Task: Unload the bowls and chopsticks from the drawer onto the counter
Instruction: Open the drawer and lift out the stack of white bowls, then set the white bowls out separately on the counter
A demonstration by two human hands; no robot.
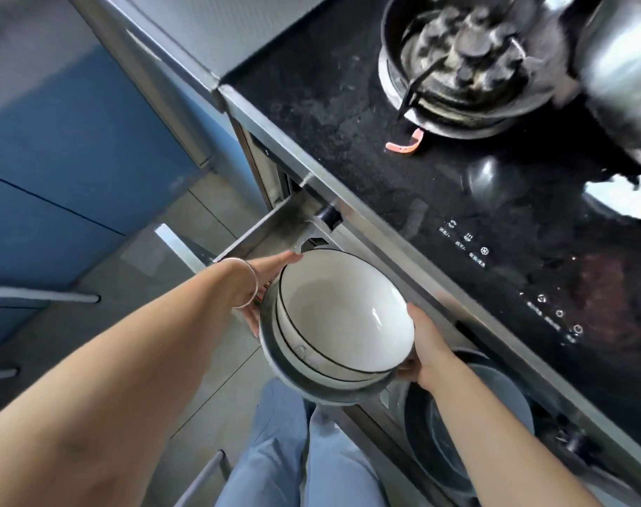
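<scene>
A stack of bowls (333, 323), white inside with thin black rims and a grey one at the bottom, is held above the open metal drawer (264, 232). My left hand (264, 283) grips the stack's left side, a bangle on the wrist. My right hand (425, 349) holds its right side from below. More dark and grey bowls (494, 393) sit in the drawer under my right forearm. I see no chopsticks.
A black glass stove top (403, 177) with a gas burner (465, 56) runs along the right, edged by a steel rim. A metal pot (626, 67) stands at the far right. A pink strip (405, 144) lies near the burner. Blue cabinets (56, 159) are on the left.
</scene>
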